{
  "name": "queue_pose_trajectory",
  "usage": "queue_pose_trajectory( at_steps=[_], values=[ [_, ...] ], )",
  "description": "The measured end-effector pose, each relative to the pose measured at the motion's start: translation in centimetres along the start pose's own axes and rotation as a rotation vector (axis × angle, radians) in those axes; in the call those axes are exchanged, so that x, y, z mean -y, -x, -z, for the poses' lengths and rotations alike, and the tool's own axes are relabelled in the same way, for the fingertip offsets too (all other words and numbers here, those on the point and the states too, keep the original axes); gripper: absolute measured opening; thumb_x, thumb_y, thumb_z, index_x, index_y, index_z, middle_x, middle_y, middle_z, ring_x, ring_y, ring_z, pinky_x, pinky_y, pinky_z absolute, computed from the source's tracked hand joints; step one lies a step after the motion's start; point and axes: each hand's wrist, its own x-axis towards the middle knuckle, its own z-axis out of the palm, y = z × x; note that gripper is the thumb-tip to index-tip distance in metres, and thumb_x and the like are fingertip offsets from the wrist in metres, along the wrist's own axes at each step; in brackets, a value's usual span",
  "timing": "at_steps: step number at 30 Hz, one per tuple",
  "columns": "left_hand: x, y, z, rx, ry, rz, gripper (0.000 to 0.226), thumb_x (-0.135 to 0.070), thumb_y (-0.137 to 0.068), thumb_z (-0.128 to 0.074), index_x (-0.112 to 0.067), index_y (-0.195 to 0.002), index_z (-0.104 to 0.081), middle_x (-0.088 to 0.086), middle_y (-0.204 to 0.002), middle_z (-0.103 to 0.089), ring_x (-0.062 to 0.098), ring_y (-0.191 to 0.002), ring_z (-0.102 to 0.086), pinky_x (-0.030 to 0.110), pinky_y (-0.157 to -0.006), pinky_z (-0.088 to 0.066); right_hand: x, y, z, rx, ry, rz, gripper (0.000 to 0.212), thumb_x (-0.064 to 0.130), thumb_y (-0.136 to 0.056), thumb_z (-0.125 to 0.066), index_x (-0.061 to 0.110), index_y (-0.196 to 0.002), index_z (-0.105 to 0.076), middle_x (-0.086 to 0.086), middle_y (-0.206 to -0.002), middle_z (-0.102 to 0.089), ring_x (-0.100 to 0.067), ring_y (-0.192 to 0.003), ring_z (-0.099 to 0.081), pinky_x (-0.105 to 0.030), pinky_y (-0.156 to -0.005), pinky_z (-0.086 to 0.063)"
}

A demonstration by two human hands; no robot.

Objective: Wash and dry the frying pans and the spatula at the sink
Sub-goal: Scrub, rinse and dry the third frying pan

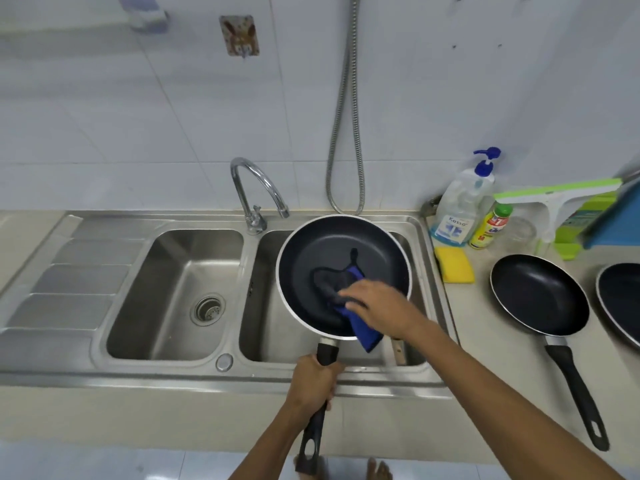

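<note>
A large black frying pan (pixel 322 251) with a silver rim is held tilted over the right sink basin (pixel 273 334). My left hand (pixel 313 384) grips its black handle near the pan. My right hand (pixel 375 304) presses a blue and dark cloth (pixel 349 292) against the inside of the pan. A second black frying pan (pixel 538 294) lies on the counter to the right, handle toward me. The rim of a third pan (pixel 621 299) shows at the right edge. A wooden handle end (pixel 398 351), perhaps the spatula, pokes out of the right basin under my right wrist.
The left basin (pixel 180 292) has a drain strainer. The chrome tap (pixel 258 192) stands behind the divider, with a shower hose (pixel 346 133) hanging on the wall. A yellow sponge (pixel 454 265), soap bottles (pixel 460 206) and a green squeegee (pixel 557 195) sit at the back right.
</note>
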Motion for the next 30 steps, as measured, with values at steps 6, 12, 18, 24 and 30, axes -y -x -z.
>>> queue_pose_trajectory(
  at_steps=[6,12,18,24,30],
  values=[
    [-0.2,-0.4,2.8,0.109,-0.016,0.023,0.020,-0.012,-0.084,-0.067,-0.010,-0.069,-0.054,0.007,-0.052,-0.050,0.018,-0.039,-0.042,0.027,-0.041,-0.040,4.8,-3.2,-3.4,0.309,-0.043,0.189,0.047,0.047,-0.109,-0.024,0.044,-0.157,-0.024,0.024,-0.165,-0.015,-0.009,-0.154,-0.012,-0.036,-0.123,-0.019],
    [-0.6,-0.2,4.3,0.103,-0.017,-0.022,0.022,-0.012,-0.080,-0.065,-0.010,-0.063,-0.052,0.010,-0.052,-0.046,0.019,-0.040,-0.040,0.027,-0.042,-0.038,4.8,-13.3,-4.9,-0.033,0.157,0.131,0.052,0.034,-0.108,-0.038,0.018,-0.157,-0.031,-0.005,-0.165,-0.027,-0.035,-0.150,-0.027,-0.051,-0.120,-0.031],
    [1.0,-0.3,4.2,0.010,-0.011,-0.011,0.022,-0.018,-0.075,-0.068,-0.013,-0.060,-0.052,0.010,-0.051,-0.048,0.021,-0.040,-0.041,0.027,-0.042,-0.037,-3.7,-11.6,-4.0,-0.068,0.199,-0.150,0.053,0.035,-0.105,-0.026,0.020,-0.155,-0.036,-0.005,-0.163,-0.033,-0.035,-0.146,-0.036,-0.056,-0.111,-0.041],
    [-0.3,-1.9,3.6,0.035,-0.099,0.015,0.027,-0.019,-0.074,-0.065,-0.018,-0.051,-0.052,0.006,-0.046,-0.050,0.019,-0.035,-0.044,0.025,-0.043,-0.037,1.5,-2.0,-6.4,-0.003,-0.300,-0.369,0.052,0.045,-0.098,-0.059,0.037,-0.148,-0.046,0.009,-0.160,-0.037,-0.021,-0.140,-0.046,-0.034,-0.111,-0.039],
    [-2.3,-2.4,2.4,0.153,-0.265,-0.058,0.017,-0.007,-0.081,-0.059,-0.013,-0.064,-0.056,0.005,-0.053,-0.053,0.013,-0.040,-0.046,0.025,-0.043,-0.037,7.9,-5.5,-6.1,-0.199,-0.483,0.021,0.050,0.024,-0.096,-0.065,0.032,-0.144,-0.054,0.017,-0.153,-0.046,0.001,-0.139,-0.041,-0.018,-0.118,-0.026]
  ],
)
